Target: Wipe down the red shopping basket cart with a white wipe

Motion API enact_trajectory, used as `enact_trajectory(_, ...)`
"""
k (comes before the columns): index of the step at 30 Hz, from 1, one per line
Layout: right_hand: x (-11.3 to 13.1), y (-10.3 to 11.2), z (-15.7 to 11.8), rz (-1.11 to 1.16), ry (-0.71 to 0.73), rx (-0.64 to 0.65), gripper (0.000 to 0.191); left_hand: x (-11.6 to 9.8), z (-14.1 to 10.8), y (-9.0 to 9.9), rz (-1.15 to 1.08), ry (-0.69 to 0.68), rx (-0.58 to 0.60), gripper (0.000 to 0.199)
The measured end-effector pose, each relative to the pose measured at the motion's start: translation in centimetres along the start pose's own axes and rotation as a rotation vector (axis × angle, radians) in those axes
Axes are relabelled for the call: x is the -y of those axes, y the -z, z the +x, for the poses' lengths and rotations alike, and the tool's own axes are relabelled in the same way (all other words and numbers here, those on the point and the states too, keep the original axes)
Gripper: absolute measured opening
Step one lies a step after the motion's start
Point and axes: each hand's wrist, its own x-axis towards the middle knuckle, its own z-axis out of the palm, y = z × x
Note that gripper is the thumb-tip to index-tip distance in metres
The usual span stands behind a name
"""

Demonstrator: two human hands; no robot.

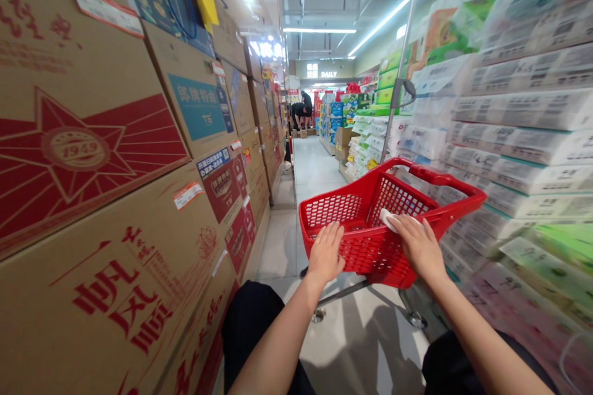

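Note:
A red plastic shopping cart basket (384, 253) with perforated sides stands in front of me on a wheeled metal frame. My left hand (327, 252) rests on the near rim at the basket's left part, fingers extended over the edge, holding nothing. Farther right, my right hand (419, 245) is at the same rim with a white cloth (390, 220) under its fingers, pressed against the basket's edge. The inside of the basket is only partly visible, and no goods show in it.
Stacked cardboard boxes (199, 99) line the left side. Piled packs of tissue paper (523, 148) rise close on the right. Down the aisle floor (311, 163), a person in black (300, 111) bends over. My knees frame the cart's near side.

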Motion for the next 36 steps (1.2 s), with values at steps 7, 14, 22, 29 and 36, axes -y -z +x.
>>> enact_trajectory(7,7.6,-1.7,0.0,0.144,0.046,-0.045,0.064,-1.2,0.7,-0.7,-0.007,0.022,0.011,0.091)
enact_trajectory(14,5.9,-0.2,0.5,0.149,0.176,0.039,0.07,-0.7,0.3,0.0,-0.008,-0.006,0.028,0.091)
enact_trajectory(22,3.1,-1.2,0.9,0.056,-0.022,-0.036,0.059,-1.5,0.8,-0.4,-0.011,0.022,0.02,0.093)
enact_trajectory(29,10.5,-1.4,0.9,0.193,0.122,-0.058,0.066,-1.8,0.6,-0.1,0.005,0.013,0.028,0.093)
enact_trajectory(36,3.9,-0.1,0.2,0.113,0.109,-0.008,0.072,-1.3,-0.1,0.4,-0.015,0.0,0.033,0.094)
